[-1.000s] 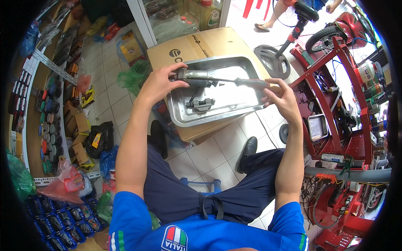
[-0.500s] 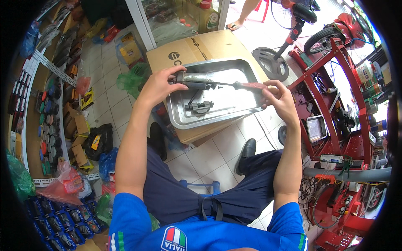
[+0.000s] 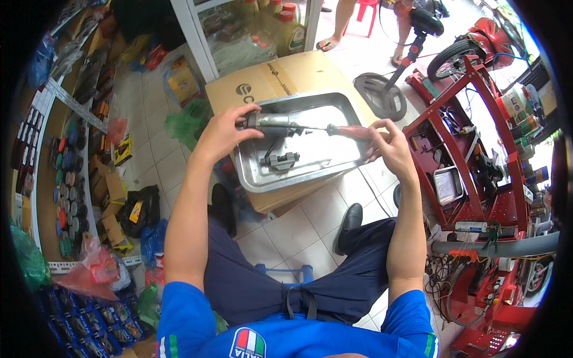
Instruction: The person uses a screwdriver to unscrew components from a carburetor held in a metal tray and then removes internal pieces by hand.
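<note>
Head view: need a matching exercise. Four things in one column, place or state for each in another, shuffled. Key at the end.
Things
1. Red-handled screwdriver
2. Cylindrical metal part
3. Large metal tray
4. Small metal tray

Places or states
A. On the red metal rack, at the picture's right
B. Gripped at its left end by the left hand
C. Handle end in the fingers of the right hand
D. On top of the cardboard box

Pairs: 1-C, 2-B, 3-D, 4-A
</note>
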The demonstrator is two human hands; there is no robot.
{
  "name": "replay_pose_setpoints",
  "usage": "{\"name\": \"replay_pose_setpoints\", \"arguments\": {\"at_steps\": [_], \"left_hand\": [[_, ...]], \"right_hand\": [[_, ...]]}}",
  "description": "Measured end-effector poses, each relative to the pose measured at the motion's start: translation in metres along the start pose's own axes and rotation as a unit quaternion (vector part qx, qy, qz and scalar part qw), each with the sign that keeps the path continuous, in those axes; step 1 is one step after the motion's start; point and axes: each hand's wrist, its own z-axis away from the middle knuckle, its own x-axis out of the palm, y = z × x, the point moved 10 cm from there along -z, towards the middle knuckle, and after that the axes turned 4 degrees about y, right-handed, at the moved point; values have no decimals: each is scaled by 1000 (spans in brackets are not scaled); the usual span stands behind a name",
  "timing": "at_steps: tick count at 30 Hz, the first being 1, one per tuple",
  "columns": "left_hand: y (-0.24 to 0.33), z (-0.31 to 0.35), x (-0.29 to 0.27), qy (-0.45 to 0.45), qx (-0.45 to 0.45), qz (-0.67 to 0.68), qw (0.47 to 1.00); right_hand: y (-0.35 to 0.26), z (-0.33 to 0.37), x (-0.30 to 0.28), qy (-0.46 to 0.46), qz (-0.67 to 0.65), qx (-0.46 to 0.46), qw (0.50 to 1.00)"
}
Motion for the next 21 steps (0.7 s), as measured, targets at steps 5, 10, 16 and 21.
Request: {"name": "replay_pose_setpoints", "arguments": {"at_steps": [5, 10, 16, 21], "left_hand": [[-4, -2, 2, -8, 1, 5, 1000], [-3, -3, 2, 2, 5, 7, 1000], [-6, -1, 3, 9, -1, 8, 1000], [-3, -1, 3, 5, 5, 9, 1000]], "right_hand": [[-6, 4, -5, -51, -39, -56, 996], [5, 3, -6, -35, 23, 9, 999], [1, 5, -5, 8, -4, -7, 1000], [-12, 10, -5, -5, -16, -53, 998]]}}
